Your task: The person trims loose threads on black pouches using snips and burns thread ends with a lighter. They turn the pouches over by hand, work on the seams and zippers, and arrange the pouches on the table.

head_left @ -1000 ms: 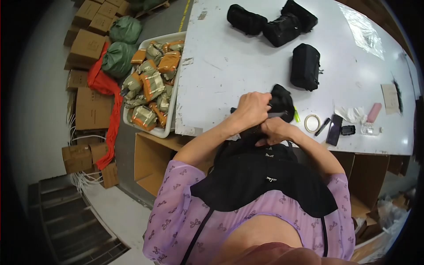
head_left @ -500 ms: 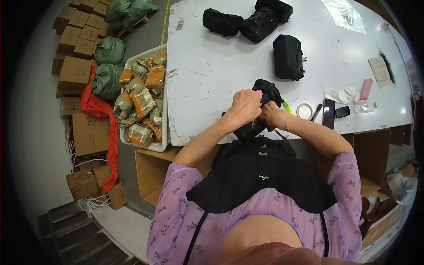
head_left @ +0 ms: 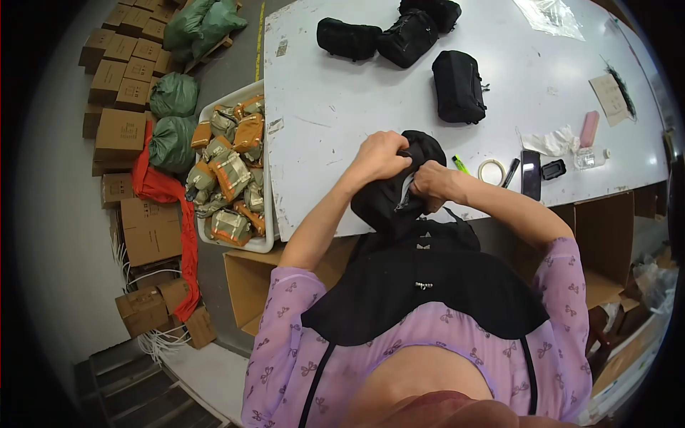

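Note:
A black fabric bag (head_left: 379,207) lies at the table's near edge, against the front of my black apron. My left hand (head_left: 382,155) is closed on the bag's far left side, thumb and fingers pinching the fabric. At the bag's opening, where a pale strip of lining shows, my right hand (head_left: 437,182) is closed with its fingers curled on the fabric. Its fingertips are partly hidden, so anything small between them cannot be made out. Another black bag (head_left: 458,87) stands farther back on the table.
More black bags (head_left: 408,39) sit at the table's back. To the right lie a tape roll (head_left: 491,172), a black marker (head_left: 511,172), a phone (head_left: 531,175) and a clear bottle (head_left: 589,158). At left, a white bin (head_left: 268,171) holds several green-and-orange bags, near stacked cartons (head_left: 127,135).
My hands have moved slightly apart, the left one going left. The bag's opening now gapes wider and more of its body shows. The camera view has shifted a little.

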### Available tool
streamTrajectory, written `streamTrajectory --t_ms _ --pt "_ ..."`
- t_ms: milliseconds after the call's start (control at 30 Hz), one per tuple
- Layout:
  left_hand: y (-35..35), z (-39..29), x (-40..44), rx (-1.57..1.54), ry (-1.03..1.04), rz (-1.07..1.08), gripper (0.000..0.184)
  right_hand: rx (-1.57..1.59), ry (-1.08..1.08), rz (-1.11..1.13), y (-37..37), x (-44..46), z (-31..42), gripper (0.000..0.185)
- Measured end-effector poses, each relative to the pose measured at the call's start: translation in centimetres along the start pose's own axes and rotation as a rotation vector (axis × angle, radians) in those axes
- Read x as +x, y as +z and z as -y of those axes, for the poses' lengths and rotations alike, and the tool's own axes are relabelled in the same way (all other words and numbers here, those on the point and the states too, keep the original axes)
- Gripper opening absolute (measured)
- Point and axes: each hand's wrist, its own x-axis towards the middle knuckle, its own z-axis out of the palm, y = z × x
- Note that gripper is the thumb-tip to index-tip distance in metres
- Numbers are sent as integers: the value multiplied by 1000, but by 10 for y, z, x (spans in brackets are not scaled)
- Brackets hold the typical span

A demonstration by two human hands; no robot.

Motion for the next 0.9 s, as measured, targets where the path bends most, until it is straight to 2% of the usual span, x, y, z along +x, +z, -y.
streamTrajectory --t_ms 67,100,200,233,333,433,533,633,733,767,867,900 --pt "-26 -4 0 -72 -178 173 34 12 -19 -107 -5 -14 4 36" --pt "-15 19 -1 -179 -109 74 28 49 -43 -225 1 -21 6 49" --pt "-5 44 -1 -711 -348 338 18 249 -121 -601 3 -41 18 54" --pt "2 47 -2 -729 -369 341 12 280 -65 -654 5 -41 25 54" --pt "11 45 -10 -796 -456 287 23 320 94 -772 11 -36 48 49" --pt "3 35 -22 -852 -504 220 43 251 203 -866 18 -26 58 41" --pt "8 49 -39 -775 -409 174 57 325 318 -903 18 -20 66 42" --pt "30 55 -56 -805 -411 71 64 240 334 -858 27 -8 71 36" --pt "45 56 -60 -441 -333 44 66 286 334 -858 29 10 75 26" --pt "42 59 -60 -469 -346 91 66 367 333 -896 28 9 74 19" --pt "41 69 -65 -513 -277 82 67 571 402 -1054 27 6 77 15" --pt "39 68 -67 -483 -260 92 71 521 389 -1102 32 8 76 13"
